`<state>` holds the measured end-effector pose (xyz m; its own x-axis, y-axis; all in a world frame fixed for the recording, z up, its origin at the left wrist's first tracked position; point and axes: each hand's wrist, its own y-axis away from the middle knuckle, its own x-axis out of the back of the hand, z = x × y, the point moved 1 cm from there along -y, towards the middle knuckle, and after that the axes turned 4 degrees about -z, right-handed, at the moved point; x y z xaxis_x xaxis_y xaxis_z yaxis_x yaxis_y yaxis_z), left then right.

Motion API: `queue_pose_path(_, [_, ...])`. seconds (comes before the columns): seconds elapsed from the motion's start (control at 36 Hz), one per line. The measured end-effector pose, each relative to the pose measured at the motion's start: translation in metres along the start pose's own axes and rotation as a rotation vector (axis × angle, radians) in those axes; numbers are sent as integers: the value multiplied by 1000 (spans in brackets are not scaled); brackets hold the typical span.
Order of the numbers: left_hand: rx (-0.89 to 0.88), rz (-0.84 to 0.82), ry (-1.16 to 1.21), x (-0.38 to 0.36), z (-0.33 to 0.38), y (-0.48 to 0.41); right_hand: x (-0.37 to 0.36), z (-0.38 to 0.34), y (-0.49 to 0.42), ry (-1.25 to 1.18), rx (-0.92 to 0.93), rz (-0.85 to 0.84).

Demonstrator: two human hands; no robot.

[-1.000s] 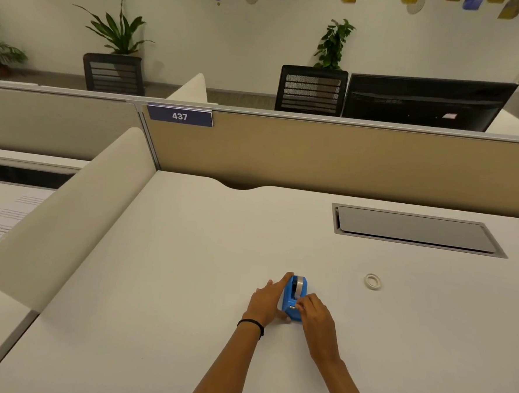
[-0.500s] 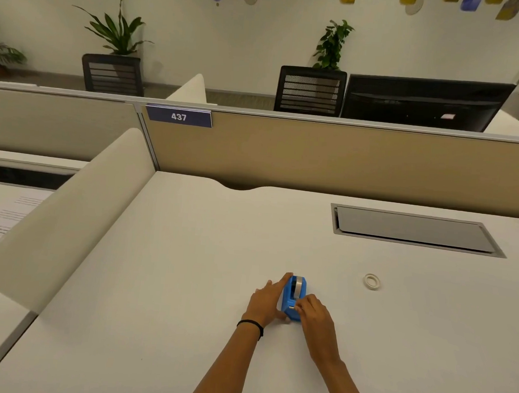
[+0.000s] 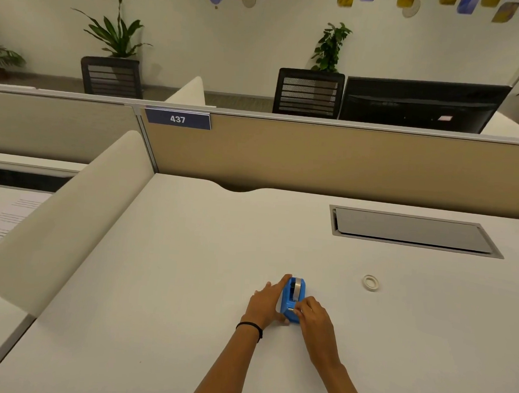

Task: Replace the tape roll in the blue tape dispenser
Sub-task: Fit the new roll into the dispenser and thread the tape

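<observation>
The blue tape dispenser (image 3: 292, 298) stands on the white desk (image 3: 186, 283) in front of me, with a tape roll (image 3: 297, 286) seated in its top. My left hand (image 3: 265, 304) holds the dispenser's left side, index finger stretched along it and thumb under its near end. My right hand (image 3: 311, 316) pinches the tape end at the cutter on the dispenser's near end. A small white empty tape ring (image 3: 370, 282) lies flat on the desk to the right, apart from both hands.
A grey cable hatch (image 3: 414, 231) is set into the desk at the back right. A curved white divider (image 3: 62, 214) borders the left side, and a beige partition (image 3: 345, 162) runs along the back. Papers (image 3: 1, 223) lie on the neighbouring desk.
Both hands stay on the dispenser. The right hand's fingertips have shifted slightly at the cutter end; nothing else has moved.
</observation>
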<state>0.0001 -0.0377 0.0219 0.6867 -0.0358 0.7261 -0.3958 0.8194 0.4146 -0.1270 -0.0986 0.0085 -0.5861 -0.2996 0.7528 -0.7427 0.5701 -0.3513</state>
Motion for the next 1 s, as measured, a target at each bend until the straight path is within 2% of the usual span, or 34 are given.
queue_pose_path(0.22, [4, 1, -1, 0, 0, 0, -3, 5, 2, -95, -96, -52])
queue_pose_path(0.47, [-14, 1, -1, 0, 0, 1, 0, -2, 2, 138, -4, -20])
queue_pose_path(0.78, [-14, 0, 20, -1, -1, 1, 5, -5, 0, 152, 72, -17])
queue_pose_path(1.0, [-10, -2, 17, -1, 4, 4, 8, -5, 9, 203, 23, -90])
